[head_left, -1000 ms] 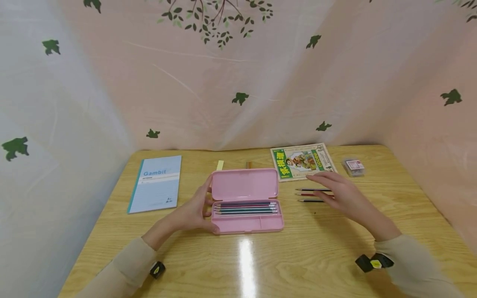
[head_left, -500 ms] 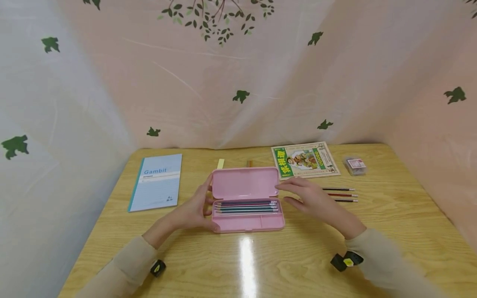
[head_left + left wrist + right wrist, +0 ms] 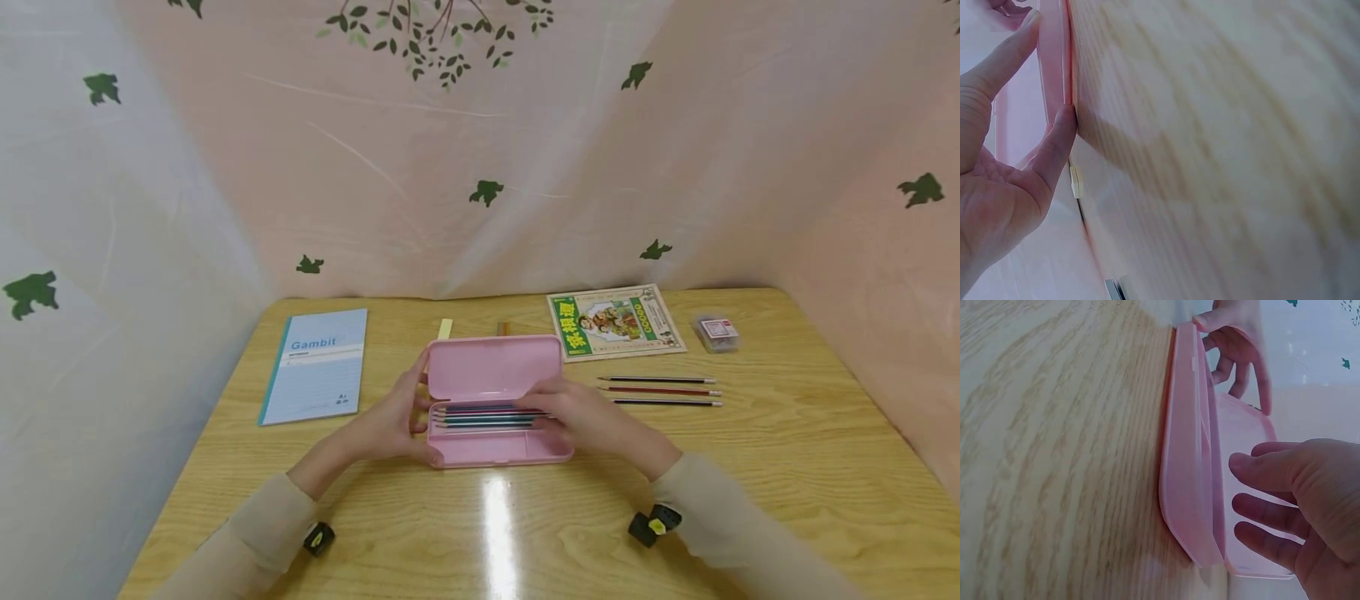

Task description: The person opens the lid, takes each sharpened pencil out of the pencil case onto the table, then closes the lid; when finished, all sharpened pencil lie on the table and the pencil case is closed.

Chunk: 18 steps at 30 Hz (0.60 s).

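Blue Gambit notebook [image 3: 315, 366] at 9 o'clock. Green picture booklet [image 3: 613, 321] at 1 o'clock, small clear box [image 3: 713, 331] beside it. Three loose pencils [image 3: 660, 391] at 3 o'clock. Leaf-print curtain [image 3: 480, 150] behind wooden table [image 3: 787, 450].

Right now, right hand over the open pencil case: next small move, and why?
Probably lower the right hand onto the pencils in the pink case and pinch one. Its fingers hover over them holding nothing, while the left hand steadies the case's left end.
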Motion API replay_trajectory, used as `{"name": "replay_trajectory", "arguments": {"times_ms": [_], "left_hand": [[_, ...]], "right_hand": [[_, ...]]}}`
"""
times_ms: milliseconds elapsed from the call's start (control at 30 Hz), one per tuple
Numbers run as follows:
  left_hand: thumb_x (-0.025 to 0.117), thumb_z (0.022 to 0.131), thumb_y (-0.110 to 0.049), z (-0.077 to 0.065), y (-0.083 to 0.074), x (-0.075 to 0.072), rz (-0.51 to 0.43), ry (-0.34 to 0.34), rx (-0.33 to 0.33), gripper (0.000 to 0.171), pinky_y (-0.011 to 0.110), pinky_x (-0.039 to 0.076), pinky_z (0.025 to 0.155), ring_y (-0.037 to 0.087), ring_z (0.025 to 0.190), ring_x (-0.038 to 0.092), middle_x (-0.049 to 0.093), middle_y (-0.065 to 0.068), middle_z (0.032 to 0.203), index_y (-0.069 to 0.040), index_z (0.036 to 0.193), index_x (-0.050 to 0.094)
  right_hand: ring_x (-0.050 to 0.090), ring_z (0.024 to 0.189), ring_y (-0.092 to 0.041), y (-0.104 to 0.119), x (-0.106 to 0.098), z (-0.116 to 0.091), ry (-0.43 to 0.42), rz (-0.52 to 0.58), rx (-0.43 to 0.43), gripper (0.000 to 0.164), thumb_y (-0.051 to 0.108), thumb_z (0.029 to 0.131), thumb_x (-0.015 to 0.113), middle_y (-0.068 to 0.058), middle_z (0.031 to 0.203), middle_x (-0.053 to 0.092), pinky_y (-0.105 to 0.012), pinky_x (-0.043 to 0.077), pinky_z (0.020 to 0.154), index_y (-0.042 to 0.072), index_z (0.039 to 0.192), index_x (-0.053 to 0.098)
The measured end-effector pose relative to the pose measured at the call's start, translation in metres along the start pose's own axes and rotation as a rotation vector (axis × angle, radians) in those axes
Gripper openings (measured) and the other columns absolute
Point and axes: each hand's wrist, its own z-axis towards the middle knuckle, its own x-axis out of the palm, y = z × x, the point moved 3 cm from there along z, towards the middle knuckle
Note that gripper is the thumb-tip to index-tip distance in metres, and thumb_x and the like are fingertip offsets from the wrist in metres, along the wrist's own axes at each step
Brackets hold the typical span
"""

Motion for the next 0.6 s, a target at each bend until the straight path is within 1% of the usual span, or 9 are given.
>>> {"name": "replay_trajectory", "arguments": {"times_ms": [100,267,467,600], "left_hand": [[0.096,0.065,-0.004,0.0005,0.0003,0.0001,-0.005,0.001,0.004,0.15,0.039,0.058,0.09,0.033,0.12,0.054,0.028,0.015,0.143,-0.033,0.161,-0.016],[0.097,0.064,-0.004,0.0009,0.001,-0.0003,0.002,-0.009,0.001,0.151,0.038,0.058,0.089,0.033,0.119,0.054,0.028,0.015,0.143,-0.032,0.161,-0.015],[0.098,0.064,-0.01,0.0001,0.0011,-0.0001,0.033,-0.01,-0.011,0.151,0.036,0.057,0.09,0.032,0.119,0.053,0.028,0.015,0.143,-0.032,0.161,-0.016],[0.098,0.065,-0.01,-0.0002,0.0005,0.0,0.04,-0.008,-0.012,0.15,0.035,0.057,0.09,0.032,0.119,0.052,0.028,0.015,0.142,-0.031,0.161,-0.016]], "right_hand": [[0.065,0.106,-0.019,0.0004,0.0035,0.0012,0.024,0.01,0.021,0.037,0.002,0.091,0.074,-0.004,0.114,0.069,-0.037,0.055,0.093,0.009,0.126,0.071],[0.065,0.105,-0.017,-0.0016,0.008,0.0028,0.061,0.022,0.046,0.034,0.005,0.093,0.073,-0.003,0.113,0.07,-0.036,0.055,0.093,0.011,0.126,0.072],[0.065,0.107,-0.017,-0.0039,0.0106,0.004,0.076,0.035,0.054,0.033,0.004,0.093,0.072,-0.003,0.115,0.07,-0.036,0.055,0.095,0.012,0.125,0.072],[0.064,0.108,-0.016,-0.0049,0.011,0.005,0.091,0.049,0.091,0.035,0.004,0.093,0.072,0.0,0.116,0.069,-0.036,0.054,0.096,0.014,0.127,0.072]]}}
